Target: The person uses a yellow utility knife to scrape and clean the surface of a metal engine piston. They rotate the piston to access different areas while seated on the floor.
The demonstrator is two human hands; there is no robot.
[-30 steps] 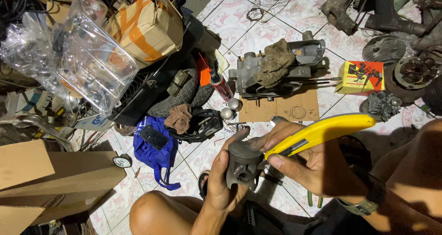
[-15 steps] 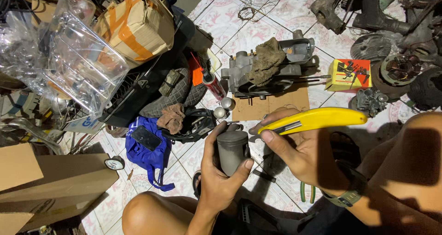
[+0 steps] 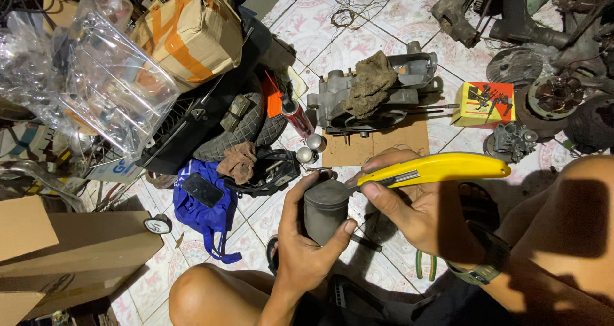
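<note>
Head view is showing the left hand [image 3: 306, 246] wrapping around a grey piston [image 3: 325, 209], while the right hand [image 3: 409, 214] is pinching a yellow knife [image 3: 435, 169]. The blade is touching the piston's top near the left thumb, so I think a slip is risking a cut.

Left hand [image 3: 306, 252] grips grey piston [image 3: 325, 211]; right hand [image 3: 416, 214] (wristwatch on) presses yellow knife [image 3: 435, 169] to it.

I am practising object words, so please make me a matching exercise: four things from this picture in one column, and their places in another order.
Things:
1. grey metal cylinder
2. yellow-handled knife
3. brown rag
4. black phone

Places:
a. lying on the blue bag
b. held in the right hand
c. draped over the grey engine casing
d. gripped by the left hand

Pairs: 1-d, 2-b, 3-c, 4-a
</note>
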